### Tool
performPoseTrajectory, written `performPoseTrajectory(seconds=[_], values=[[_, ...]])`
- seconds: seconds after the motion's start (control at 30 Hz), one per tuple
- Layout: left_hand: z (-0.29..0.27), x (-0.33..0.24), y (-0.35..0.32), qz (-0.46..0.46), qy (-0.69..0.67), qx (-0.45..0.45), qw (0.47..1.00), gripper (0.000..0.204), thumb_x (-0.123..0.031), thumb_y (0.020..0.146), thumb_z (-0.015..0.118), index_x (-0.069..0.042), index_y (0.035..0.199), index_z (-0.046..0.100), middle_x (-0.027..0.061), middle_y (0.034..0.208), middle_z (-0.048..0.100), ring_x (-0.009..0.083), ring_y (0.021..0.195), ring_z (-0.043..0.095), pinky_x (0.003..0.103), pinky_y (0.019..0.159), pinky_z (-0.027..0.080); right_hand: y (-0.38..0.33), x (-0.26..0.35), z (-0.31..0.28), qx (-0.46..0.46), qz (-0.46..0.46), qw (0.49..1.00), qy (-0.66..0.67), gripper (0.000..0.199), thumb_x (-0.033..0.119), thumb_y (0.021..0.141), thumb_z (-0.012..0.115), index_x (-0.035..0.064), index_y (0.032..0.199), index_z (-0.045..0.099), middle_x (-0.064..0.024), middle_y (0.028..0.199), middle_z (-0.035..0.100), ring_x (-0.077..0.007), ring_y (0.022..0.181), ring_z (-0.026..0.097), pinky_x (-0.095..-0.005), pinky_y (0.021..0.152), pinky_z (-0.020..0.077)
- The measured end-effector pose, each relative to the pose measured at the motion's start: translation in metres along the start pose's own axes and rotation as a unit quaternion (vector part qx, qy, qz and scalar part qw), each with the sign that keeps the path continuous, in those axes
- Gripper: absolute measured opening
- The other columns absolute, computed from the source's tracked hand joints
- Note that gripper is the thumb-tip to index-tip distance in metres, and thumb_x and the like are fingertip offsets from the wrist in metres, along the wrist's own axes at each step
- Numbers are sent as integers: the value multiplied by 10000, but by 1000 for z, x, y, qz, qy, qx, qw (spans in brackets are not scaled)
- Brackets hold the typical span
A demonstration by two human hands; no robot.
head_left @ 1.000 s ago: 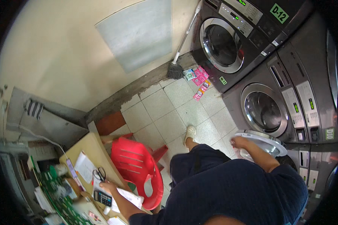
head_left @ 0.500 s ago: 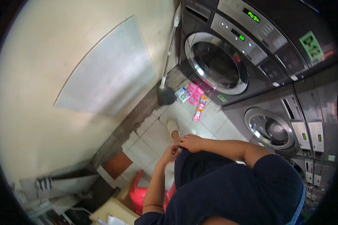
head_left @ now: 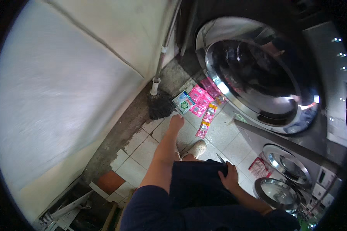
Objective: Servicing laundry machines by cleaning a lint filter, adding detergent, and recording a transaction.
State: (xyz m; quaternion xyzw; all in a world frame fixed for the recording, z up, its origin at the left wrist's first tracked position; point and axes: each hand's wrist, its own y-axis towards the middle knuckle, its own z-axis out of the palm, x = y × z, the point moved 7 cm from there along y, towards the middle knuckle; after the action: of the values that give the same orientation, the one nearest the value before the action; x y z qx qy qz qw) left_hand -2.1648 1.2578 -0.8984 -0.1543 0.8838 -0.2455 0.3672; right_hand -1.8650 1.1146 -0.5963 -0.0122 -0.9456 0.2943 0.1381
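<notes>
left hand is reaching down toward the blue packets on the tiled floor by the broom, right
Not quite: in the head view the left hand reaches toward packets that are mostly pink, with just one white and green one, on the tiled floor by the broom.

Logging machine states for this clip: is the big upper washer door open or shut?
Shut: the round door sits flush in its chrome ring on the machine front.

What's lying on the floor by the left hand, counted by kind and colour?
Broom: 1
Blue-and-white packet: 1
Pink packets: at least 4; they overlap, so the exact count is unclear
Total: at least 6
</notes>
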Motion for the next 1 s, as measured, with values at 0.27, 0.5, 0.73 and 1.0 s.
performPoseTrajectory(seconds=[0.27,0.5,0.73,1.0], values=[[131,60,121,-340,-119,-160,919,825,-352,794,670,107,1325,236,314,1276,406,417,1098,510,481,853,498,76,-31,4,-70,57,993,72,534,76,757,634,-10,1247,442,-198,986,502,-337,905,528,-432,786,442],[134,70,124,-349,-319,-170,865,656,-313,780,695,89,1176,359,281,1164,434,400,1054,523,458,849,507,76,-39,2,-61,74,991,96,532,79,759,625,-7,1250,437,-197,983,497,-329,882,516,-432,782,434],[116,52,106,-398,-127,-104,902,912,-434,696,750,19,1347,300,262,1381,320,407,1289,332,471,990,406,56,-25,13,4,46,999,3,551,148,755,645,22,1252,444,-184,990,493,-342,955,490,-461,863,394],[65,13,195,-113,221,-75,966,980,-458,654,784,-32,1378,278,155,1395,361,281,1313,333,421,1099,252,80,-57,10,-110,60,988,89,559,58,691,655,-5,1215,470,-163,934,506,-309,851,527,-422,765,440]])
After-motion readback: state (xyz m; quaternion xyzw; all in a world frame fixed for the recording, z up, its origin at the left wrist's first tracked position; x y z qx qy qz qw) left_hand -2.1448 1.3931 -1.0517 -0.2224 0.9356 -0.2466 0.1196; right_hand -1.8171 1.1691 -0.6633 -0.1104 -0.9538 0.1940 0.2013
